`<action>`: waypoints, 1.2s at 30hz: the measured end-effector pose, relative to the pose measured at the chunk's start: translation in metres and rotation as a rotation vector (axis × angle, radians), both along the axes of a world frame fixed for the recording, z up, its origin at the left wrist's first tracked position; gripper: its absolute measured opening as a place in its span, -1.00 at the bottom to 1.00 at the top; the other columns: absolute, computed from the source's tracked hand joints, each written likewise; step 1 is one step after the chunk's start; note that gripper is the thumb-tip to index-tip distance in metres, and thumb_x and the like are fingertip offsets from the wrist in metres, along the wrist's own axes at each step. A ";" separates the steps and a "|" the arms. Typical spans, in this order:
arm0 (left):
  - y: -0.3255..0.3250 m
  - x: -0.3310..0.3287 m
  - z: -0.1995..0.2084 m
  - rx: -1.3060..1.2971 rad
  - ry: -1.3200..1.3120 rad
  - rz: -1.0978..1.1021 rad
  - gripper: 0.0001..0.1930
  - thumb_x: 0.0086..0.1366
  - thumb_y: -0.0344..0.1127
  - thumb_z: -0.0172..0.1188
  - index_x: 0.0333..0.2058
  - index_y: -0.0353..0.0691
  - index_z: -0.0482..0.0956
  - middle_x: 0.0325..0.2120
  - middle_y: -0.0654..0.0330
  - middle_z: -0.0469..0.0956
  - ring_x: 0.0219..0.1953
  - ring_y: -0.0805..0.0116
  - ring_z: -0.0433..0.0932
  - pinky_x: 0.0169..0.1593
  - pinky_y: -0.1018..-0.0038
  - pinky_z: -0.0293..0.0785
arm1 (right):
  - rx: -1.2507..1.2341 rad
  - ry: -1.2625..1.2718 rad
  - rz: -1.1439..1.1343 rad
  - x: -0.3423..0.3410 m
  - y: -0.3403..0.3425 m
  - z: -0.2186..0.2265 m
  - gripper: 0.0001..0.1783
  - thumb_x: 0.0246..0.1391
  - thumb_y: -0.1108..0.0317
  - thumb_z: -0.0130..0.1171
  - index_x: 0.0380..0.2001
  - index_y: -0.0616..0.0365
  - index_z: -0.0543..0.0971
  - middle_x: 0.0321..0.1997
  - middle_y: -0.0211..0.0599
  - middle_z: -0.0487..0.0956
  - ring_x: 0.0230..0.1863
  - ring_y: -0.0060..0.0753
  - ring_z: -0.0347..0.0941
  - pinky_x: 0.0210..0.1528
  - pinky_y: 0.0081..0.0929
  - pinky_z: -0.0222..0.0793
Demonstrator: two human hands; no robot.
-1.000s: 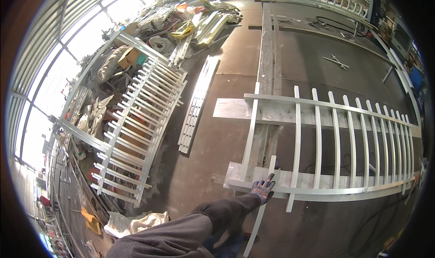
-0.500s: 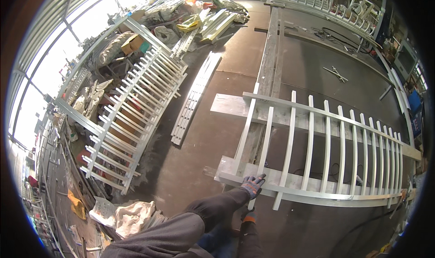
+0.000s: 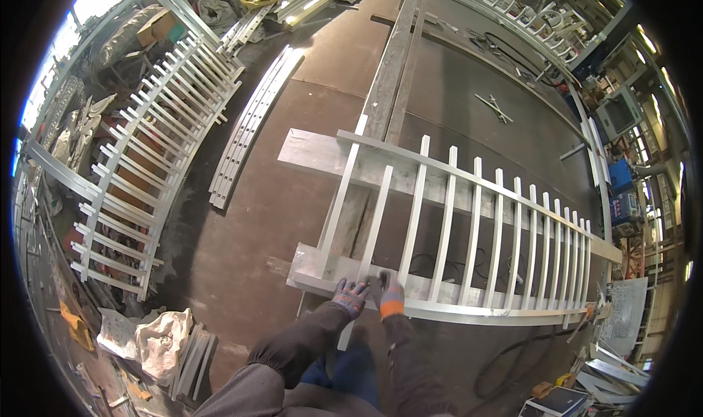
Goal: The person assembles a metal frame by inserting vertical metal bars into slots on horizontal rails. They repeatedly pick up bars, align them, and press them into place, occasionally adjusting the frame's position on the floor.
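Note:
A pale metal railing panel with slender square bars lies across the lower right. My left hand [image 3: 351,298], in a grey glove, lies on its near rail [image 3: 454,313], fingers stretched out, where a loose-looking bar [image 3: 377,216] crosses; that bar's lower end sticks out below the rail. Just to the right, my right hand [image 3: 388,294], with an orange glove cuff, is over the same rail beside the third bar [image 3: 415,205]. Its fingers are blurred, and whether they grip anything is hidden. A wide flat metal plank [image 3: 311,152] lies under the far rail [image 3: 469,175].
Another barred panel [image 3: 124,142] leans over scrap at left. A slotted metal strip [image 3: 253,128] lies on the brown floor between the panels. Pale sacking [image 3: 162,342] sits at lower left, crossed offcuts [image 3: 494,108] farther off. A cable [image 3: 512,358] curls at lower right.
The view has swung right, so the scene sits farther left. My right hand has risen from below the near rail onto it, beside my left hand, which stays by the same bar.

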State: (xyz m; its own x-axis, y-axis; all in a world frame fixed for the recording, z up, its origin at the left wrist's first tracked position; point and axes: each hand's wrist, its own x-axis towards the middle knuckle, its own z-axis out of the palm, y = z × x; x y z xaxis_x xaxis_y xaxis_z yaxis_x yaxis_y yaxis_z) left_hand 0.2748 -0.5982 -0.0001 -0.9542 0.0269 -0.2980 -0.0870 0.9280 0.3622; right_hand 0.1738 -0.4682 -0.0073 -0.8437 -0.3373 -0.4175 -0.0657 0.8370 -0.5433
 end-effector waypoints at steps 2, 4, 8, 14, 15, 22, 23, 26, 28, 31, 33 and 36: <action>0.003 0.009 0.003 -0.023 0.150 0.083 -0.34 0.20 -0.14 0.09 0.28 -0.13 0.26 0.33 0.00 0.16 0.23 -0.07 0.27 0.33 -0.05 0.05 | -0.193 0.235 0.098 -0.061 -0.030 0.004 -0.52 0.19 0.47 -0.07 0.20 0.20 0.37 0.15 0.13 0.47 0.13 0.16 0.43 0.13 -0.10 0.39; 0.011 0.025 0.010 -0.007 0.227 0.264 -0.26 0.18 -0.06 0.17 0.30 -0.16 0.22 0.31 -0.08 0.16 0.26 -0.13 0.20 0.31 -0.05 0.08 | -0.139 0.246 0.129 -0.119 -0.053 0.006 -0.54 0.18 0.50 -0.07 0.17 0.23 0.37 0.11 0.12 0.49 0.12 0.16 0.43 0.16 -0.14 0.38; 0.045 0.073 0.027 0.078 0.038 0.679 -0.22 0.18 0.06 0.22 0.28 -0.22 0.21 0.19 -0.08 0.25 0.28 -0.16 0.18 0.27 0.01 0.15 | -0.098 0.445 0.042 -0.214 -0.121 -0.010 -0.41 0.00 -0.03 0.34 -0.09 0.24 0.52 -0.06 0.07 0.59 0.04 0.10 0.49 0.09 -0.13 0.40; 0.098 0.106 0.008 0.452 -0.466 1.010 -0.32 0.27 0.02 0.18 0.26 -0.12 0.17 0.10 -0.15 0.35 0.15 -0.22 0.37 0.13 0.04 0.36 | 0.263 0.331 0.194 -0.279 -0.181 -0.032 -0.20 -0.07 -0.25 0.31 0.05 0.18 0.52 0.28 0.13 0.35 0.28 0.14 0.30 0.26 -0.13 0.30; 0.098 0.107 0.000 0.504 -0.432 1.039 -0.33 0.27 0.00 0.18 0.25 -0.12 0.17 0.09 -0.16 0.37 0.13 -0.22 0.40 0.12 0.04 0.38 | 0.191 0.331 0.154 -0.281 -0.187 -0.034 -0.27 -0.08 -0.21 0.30 -0.01 0.15 0.56 0.27 0.08 0.38 0.27 0.11 0.32 0.21 -0.15 0.34; 0.107 0.109 -0.016 0.522 -0.237 1.130 -0.40 0.28 -0.14 0.14 0.26 -0.16 0.26 0.10 -0.21 0.39 0.16 -0.20 0.37 0.20 0.11 0.35 | 0.069 0.455 0.045 -0.278 -0.200 -0.048 -0.34 -0.11 -0.11 0.27 -0.09 0.23 0.56 0.15 0.08 0.46 0.13 0.14 0.42 0.17 -0.09 0.36; 0.106 0.108 -0.017 0.492 -0.203 1.117 -0.38 0.28 -0.14 0.14 0.27 -0.15 0.25 0.11 -0.20 0.38 0.17 -0.20 0.36 0.22 0.12 0.34 | 0.010 0.453 0.006 -0.283 -0.200 -0.049 -0.34 -0.11 -0.11 0.27 -0.09 0.23 0.56 0.13 0.09 0.47 0.12 0.15 0.42 0.16 -0.07 0.36; 0.104 0.098 -0.023 0.482 -0.155 1.150 -0.39 0.25 -0.12 0.20 0.21 -0.27 0.33 0.11 -0.21 0.41 0.19 -0.19 0.36 0.25 0.11 0.32 | -0.011 0.384 0.008 -0.298 -0.201 -0.051 -0.33 -0.08 -0.09 0.25 -0.05 0.24 0.55 0.07 0.15 0.49 0.11 0.18 0.43 0.15 -0.04 0.37; 0.101 0.092 -0.028 0.499 -0.151 1.162 -0.39 0.23 -0.10 0.23 0.17 -0.33 0.38 0.09 -0.22 0.43 0.18 -0.19 0.37 0.25 0.10 0.32 | -0.038 0.403 0.010 -0.308 -0.203 -0.051 -0.33 -0.06 -0.09 0.24 -0.03 0.25 0.54 0.08 0.18 0.48 0.11 0.19 0.42 0.14 -0.04 0.38; 0.097 0.084 -0.033 0.503 -0.172 1.144 -0.38 0.23 -0.09 0.23 0.17 -0.33 0.37 0.09 -0.21 0.44 0.18 -0.19 0.37 0.24 0.10 0.33 | -0.017 0.455 0.026 -0.314 -0.207 -0.051 -0.35 -0.04 -0.07 0.25 -0.04 0.26 0.53 0.05 0.18 0.48 0.09 0.20 0.43 0.11 -0.04 0.40; 0.095 0.081 -0.032 0.474 -0.277 1.135 -0.39 0.23 -0.10 0.23 0.17 -0.34 0.38 0.08 -0.21 0.44 0.17 -0.19 0.38 0.24 0.11 0.33 | -0.041 0.462 0.028 -0.316 -0.209 -0.050 -0.36 -0.04 -0.07 0.25 -0.05 0.26 0.53 0.04 0.17 0.48 0.09 0.20 0.42 0.11 -0.05 0.40; 0.092 0.079 -0.027 0.519 -0.233 1.136 -0.39 0.23 -0.09 0.23 0.16 -0.34 0.38 0.09 -0.19 0.44 0.17 -0.18 0.38 0.24 0.12 0.33 | -0.034 0.441 0.026 -0.316 -0.209 -0.052 -0.36 -0.05 -0.07 0.26 -0.06 0.26 0.53 0.01 0.16 0.48 0.07 0.20 0.42 0.11 -0.05 0.40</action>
